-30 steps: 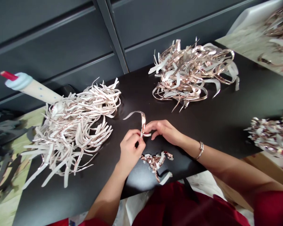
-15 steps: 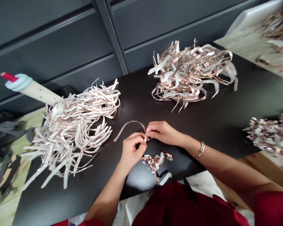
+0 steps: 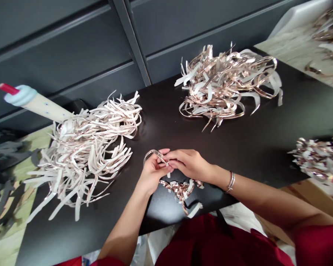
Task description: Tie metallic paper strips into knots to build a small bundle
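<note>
A thin strip (image 3: 152,152) with a shiny rose-gold face curves up over my left hand (image 3: 150,174). The fingers of that hand are closed on it. My right hand (image 3: 191,163) meets the left from the right side, its fingertips pinching the same strip near a short pale end that pokes out below. Exactly how the fingertips overlap is hard to see. Just under both hands lies a small heap of short rose-gold and white scraps (image 3: 182,191) on the black table (image 3: 161,125).
A big pile of long white-and-rose-gold strips (image 3: 91,144) lies at left, beside a cream tube with a pale blue cap (image 3: 46,105). More loose strips (image 3: 227,85) are heaped at back right. Short clippings (image 3: 319,159) pile up at the right edge. Dark panels (image 3: 91,48) rise behind.
My hands have come closer together, the right shifting left and slightly down. The strip's long free end, stretched out to the left before, now arches close over my left hand.
</note>
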Available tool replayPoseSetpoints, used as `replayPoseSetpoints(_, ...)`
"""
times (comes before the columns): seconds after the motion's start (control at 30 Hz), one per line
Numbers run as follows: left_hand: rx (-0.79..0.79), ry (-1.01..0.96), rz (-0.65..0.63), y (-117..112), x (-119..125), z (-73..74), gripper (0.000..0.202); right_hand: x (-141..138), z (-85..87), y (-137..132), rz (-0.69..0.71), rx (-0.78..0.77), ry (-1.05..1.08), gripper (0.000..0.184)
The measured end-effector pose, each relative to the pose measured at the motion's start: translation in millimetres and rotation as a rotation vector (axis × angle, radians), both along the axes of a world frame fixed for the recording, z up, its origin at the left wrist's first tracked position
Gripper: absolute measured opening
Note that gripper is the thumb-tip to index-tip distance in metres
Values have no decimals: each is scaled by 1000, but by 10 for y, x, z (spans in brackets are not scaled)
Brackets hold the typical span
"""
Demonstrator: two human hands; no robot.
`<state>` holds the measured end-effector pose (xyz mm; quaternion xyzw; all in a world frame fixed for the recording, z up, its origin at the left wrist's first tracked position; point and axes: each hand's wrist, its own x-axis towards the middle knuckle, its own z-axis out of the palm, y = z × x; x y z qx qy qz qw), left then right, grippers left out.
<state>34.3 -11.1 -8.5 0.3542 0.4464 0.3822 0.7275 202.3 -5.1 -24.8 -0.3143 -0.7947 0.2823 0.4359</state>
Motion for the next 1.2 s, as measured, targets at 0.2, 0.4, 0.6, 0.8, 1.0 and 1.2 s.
replayPoseSetpoints(0.2, -11, 31, -92, 28, -48, 49, 38, 39, 55, 19, 47, -76, 9, 31)
replayPoseSetpoints(0.4, 93, 50, 105, 43, -32, 28, 55, -7, 64, 4, 110, 4, -29, 36)
replayPoseSetpoints(0.6, 17, 78, -85, 69, -106, 60, 51, 102, 76, 46, 202, -49, -96, 44)
replayPoseSetpoints(0.8, -18, 40, -266, 111, -227, 138, 53, 169, 187, 62, 186, -96, -47, 54)
replayPoseSetpoints(1.0, 34, 136, -7, 94, -130, 70, 48, 56, 138, 15, 224, -55, -152, 61)
replayPoseSetpoints(1.2, -33, 117, -97, 96, -128, 93, 45, 84, 77, 70, 121, -107, -10, 55)
